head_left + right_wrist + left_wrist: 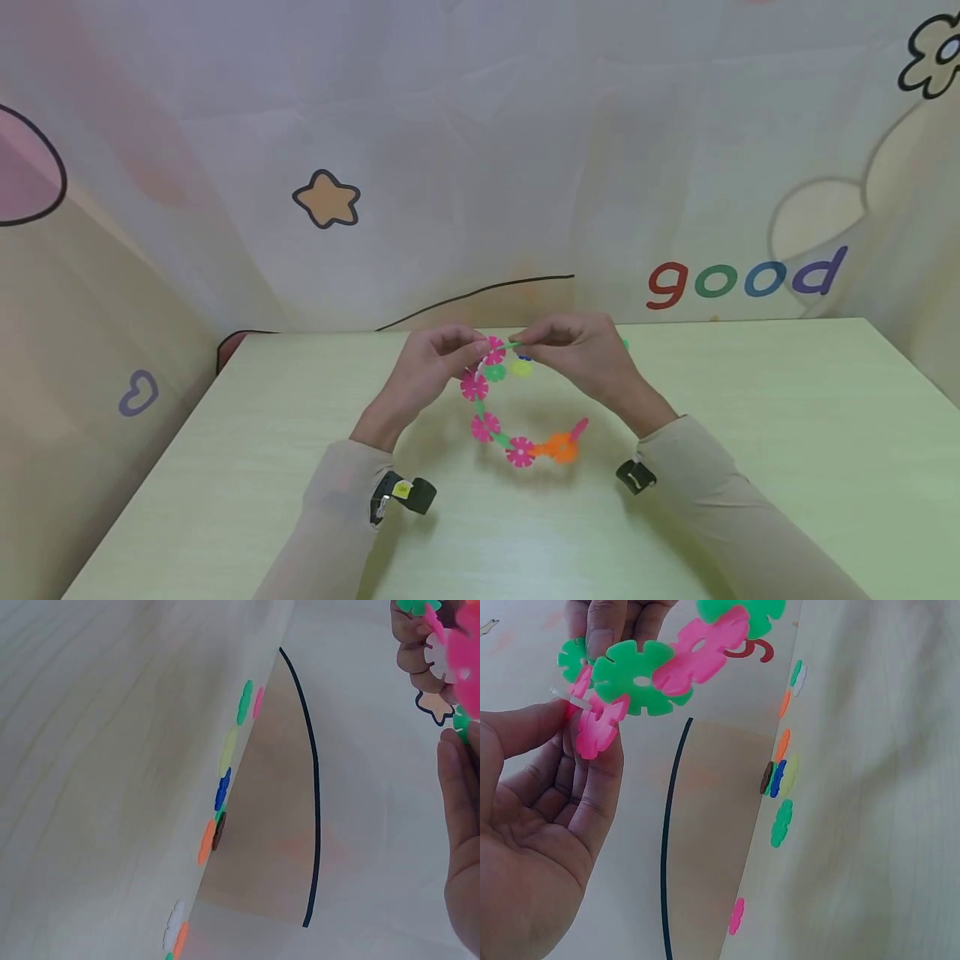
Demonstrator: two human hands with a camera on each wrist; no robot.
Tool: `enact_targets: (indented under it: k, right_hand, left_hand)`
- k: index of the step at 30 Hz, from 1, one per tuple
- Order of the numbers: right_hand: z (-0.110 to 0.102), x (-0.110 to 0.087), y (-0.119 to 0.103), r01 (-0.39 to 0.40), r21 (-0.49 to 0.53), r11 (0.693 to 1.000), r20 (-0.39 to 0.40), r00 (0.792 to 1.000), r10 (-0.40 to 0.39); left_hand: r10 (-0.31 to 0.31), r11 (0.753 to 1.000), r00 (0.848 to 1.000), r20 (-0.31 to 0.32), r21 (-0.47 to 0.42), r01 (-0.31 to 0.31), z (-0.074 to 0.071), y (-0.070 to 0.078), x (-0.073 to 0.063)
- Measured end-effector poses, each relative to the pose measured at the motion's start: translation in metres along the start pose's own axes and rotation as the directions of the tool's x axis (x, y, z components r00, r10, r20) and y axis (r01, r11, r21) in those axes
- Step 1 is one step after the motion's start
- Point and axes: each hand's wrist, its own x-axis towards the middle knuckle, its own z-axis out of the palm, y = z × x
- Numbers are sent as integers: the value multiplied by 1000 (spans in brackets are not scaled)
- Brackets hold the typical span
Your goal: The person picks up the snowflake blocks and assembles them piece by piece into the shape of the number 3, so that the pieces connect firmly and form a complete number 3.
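Note:
A curved chain of notched plastic snowflake discs hangs between the two hands, over the table [247, 467]. Pink discs [485, 427] alternate with green ones, and an orange disc [562, 448] sits near its loose end with a pink one. My left hand [431, 371] pinches the chain's upper end; a white disc [571, 698] and a pink disc [600, 726] show at its thumb and fingertips. Thumb and fingers of my right hand [581, 354] pinch a green disc [512, 345], seen edge-on against the top pink disc [493, 351].
Loose discs lie along the table's far side: a green one [495, 372], a yellow one [522, 367], a blue one [223, 789], an orange one [206, 841] and a pink one [737, 916]. A printed cloth [480, 167] hangs behind the table.

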Motion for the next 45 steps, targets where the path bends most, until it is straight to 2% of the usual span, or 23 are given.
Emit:
enact_targets:
  k: [3,9,16,20,26,30,34,39,45]
  right_hand:
    - [0,1,0,-2,0,1000,3,1000,2]
    - [-2,3,-5,-5,-22,1000,32,999,6]
    - [-1,6,-5,1,17,1000,81,997,-2]
    - [0,8,-7,-6,-28,1000,101,995,9]
    - [-8,22,-5,-66,-162,985,129,988,87]
    - [-15,37,4,-120,-221,968,117,982,148]
    - [-12,53,21,-170,-253,952,136,968,209]
    - [1,69,47,-217,-251,943,187,945,267]
    - [18,86,69,-208,-287,935,241,929,280]
  left_hand:
    - [-9,1000,1000,1,2,9,-1,1,0]
    - [-24,1000,999,45,-1,24,-3,3,-1]
    - [-23,999,996,87,-44,27,-4,1,-1]
    - [-24,999,996,89,-43,28,-6,-1,-2]
    - [-40,999,997,60,-7,41,-16,-2,-1]
    - [-39,999,999,16,-8,39,-25,-2,-2]
    - [-38,999,999,-7,8,38,-34,-2,-3]
    - [-25,1000,1000,-1,7,25,-43,-4,-4]
    - [10,1000,999,34,-20,-9,-52,-2,-7]
